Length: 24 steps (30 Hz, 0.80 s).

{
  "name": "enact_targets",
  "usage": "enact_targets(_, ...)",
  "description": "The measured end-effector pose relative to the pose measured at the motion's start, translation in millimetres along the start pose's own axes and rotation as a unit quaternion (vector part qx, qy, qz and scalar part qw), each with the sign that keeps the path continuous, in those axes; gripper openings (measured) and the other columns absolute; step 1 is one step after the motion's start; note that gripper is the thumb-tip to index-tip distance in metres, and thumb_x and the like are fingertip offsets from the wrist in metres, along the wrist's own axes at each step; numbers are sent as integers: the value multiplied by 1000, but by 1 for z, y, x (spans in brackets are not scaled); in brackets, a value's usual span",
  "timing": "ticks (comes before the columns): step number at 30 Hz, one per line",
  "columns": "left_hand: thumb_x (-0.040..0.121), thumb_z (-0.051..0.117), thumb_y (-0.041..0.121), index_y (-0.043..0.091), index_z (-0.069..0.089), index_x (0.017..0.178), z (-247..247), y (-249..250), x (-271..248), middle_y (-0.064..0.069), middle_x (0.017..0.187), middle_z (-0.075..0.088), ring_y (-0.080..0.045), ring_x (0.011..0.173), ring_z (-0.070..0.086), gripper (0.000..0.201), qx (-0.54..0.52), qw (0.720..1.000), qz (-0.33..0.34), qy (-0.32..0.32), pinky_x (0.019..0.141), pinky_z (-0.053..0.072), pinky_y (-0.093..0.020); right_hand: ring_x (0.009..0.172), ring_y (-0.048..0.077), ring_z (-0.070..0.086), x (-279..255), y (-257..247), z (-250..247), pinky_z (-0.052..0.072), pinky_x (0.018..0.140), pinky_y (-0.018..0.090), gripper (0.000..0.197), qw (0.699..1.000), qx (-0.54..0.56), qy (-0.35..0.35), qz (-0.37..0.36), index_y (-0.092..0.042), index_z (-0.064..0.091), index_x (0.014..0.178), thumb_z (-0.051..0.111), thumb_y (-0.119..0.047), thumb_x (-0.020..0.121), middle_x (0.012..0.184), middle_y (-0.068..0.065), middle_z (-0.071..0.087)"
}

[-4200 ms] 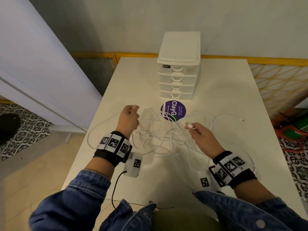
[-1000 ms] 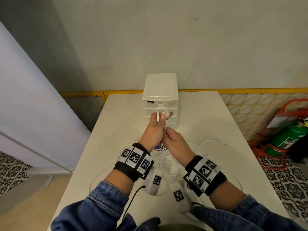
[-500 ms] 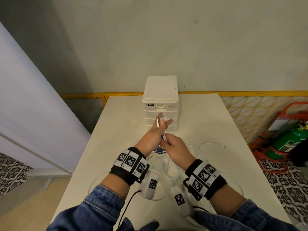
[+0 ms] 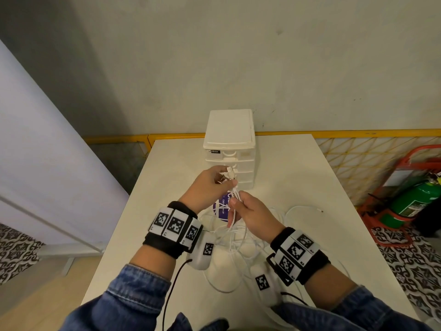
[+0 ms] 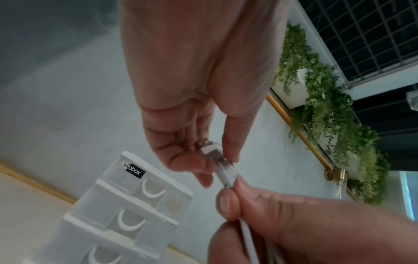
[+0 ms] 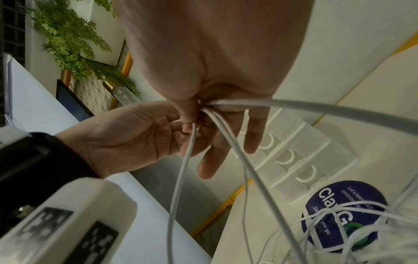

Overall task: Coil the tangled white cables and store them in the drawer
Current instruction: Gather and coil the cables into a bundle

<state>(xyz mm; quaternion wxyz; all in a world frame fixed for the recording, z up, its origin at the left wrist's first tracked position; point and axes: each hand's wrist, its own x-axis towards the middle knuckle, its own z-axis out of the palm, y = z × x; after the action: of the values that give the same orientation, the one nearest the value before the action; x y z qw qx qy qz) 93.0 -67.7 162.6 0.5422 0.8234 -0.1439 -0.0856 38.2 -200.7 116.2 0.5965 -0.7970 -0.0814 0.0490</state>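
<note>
Head view: tangle of thin white cables (image 4: pixel 238 237) sags loose on the white tabletop (image 4: pixel 298 177) under both wrists | right hand (image 4: pixel 253 215) pinches the strands, left hand (image 4: pixel 210 187) pinches the plug ends just ahead | light, floppy, probably snaggy, so grab by the plugs | round purple sticker (image 4: pixel 220 207) below, white plastic drawer unit (image 4: pixel 230 149) beyond, all shut.

Purple round sticker (image 4: pixel 220 207) on table (image 4: pixel 286 177); green extinguisher (image 4: pixel 415 201) right.
</note>
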Motion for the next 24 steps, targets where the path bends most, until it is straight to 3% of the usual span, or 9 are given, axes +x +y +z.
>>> enact_targets(2, 87, 65, 14, 12, 53, 125, -1, 0, 0, 1, 74, 61, -11, 62, 57, 40, -9, 1000, -4, -11, 53, 45, -13, 66, 24, 61, 1, 3, 1, 48, 73, 35, 24, 1000, -15, -8, -5, -1, 48, 90, 35, -18, 99, 61, 4, 62)
enact_targets(6, 84, 68, 9, 25, 44, 132, -9, 0, 1, 1, 66, 59, -17, 63, 60, 56, -23, 999, 10, -33, 60, 52, -22, 64, 21, 62, 0, 2, 1, 45, 66, 18, 24, 1000, 0, -18, -8, 3, 47, 99, 34, -17, 100, 63, 5, 59)
enact_targets(9, 83, 68, 3, 18, 55, 121, -11, -1, 1, 1, 74, 60, -18, 64, 57, 43, -16, 999, 27, -43, 59, 53, -21, 57, 14, 60, 0, 2, 2, 44, 60, 14, 20, 999, 38, -10, -3, -10, 50, 90, 34, -14, 100, 65, 3, 56)
enact_targets(11, 82, 69, 3, 15, 58, 120, -11, -4, 1, -1, 83, 60, -19, 67, 57, 41, -4, 999, 22, -49, 62, 54, -24, 50, 8, 54, -1, 2, 3, 45, 60, 20, 22, 998, 55, -7, 4, -20, 50, 85, 35, -13, 99, 66, -1, 49)
enact_targets(14, 84, 68, 11, 19, 49, 136, -8, -6, 0, -3, 93, 61, -17, 69, 59, 56, 58, 996, 29, -68, 74, 57, -31, 45, 2, 43, -2, 3, 4, 49, 60, 32, 19, 997, 79, -8, 14, -16, 52, 93, 35, -15, 99, 66, -9, 44)
enact_targets(16, 87, 65, 17, 20, 41, 142, -5, -6, -1, -1, 97, 61, -15, 76, 58, 59, 104, 992, 42, -60, 78, 49, -17, 47, 3, 40, 0, 3, 3, 47, 56, 32, 19, 997, 78, -10, 8, -11, 52, 99, 34, -19, 100, 62, -9, 40)
enact_targets(18, 91, 61, 21, 17, 36, 144, -1, -5, -2, 5, 96, 59, -16, 87, 56, 59, 126, 989, 48, -63, 76, 39, -5, 48, 6, 38, 0, 2, 3, 45, 52, 31, 19, 996, 84, -6, 0, -15, 51, 97, 33, -21, 100, 63, -4, 36)
enact_targets(21, 98, 46, 24, 16, 25, 148, 4, -5, -6, -2, 114, 62, -18, 108, 55, 55, 135, 985, 38, -101, 85, 37, -11, 48, 9, 38, 0, 1, 1, 41, 50, 27, 22, 996, 94, 2, -5, -27, 48, 86, 32, -23, 100, 66, -2, 37)
enact_targets(24, 100, 41, 21, 16, 23, 149, 6, -6, -7, -8, 127, 60, -17, 118, 54, 52, 94, 991, 25, -90, 92, 35, -16, 45, 8, 39, 0, 1, -2, 41, 48, 23, 24, 995, 100, -4, -1, -22, 47, 83, 31, -22, 100, 67, 1, 40)
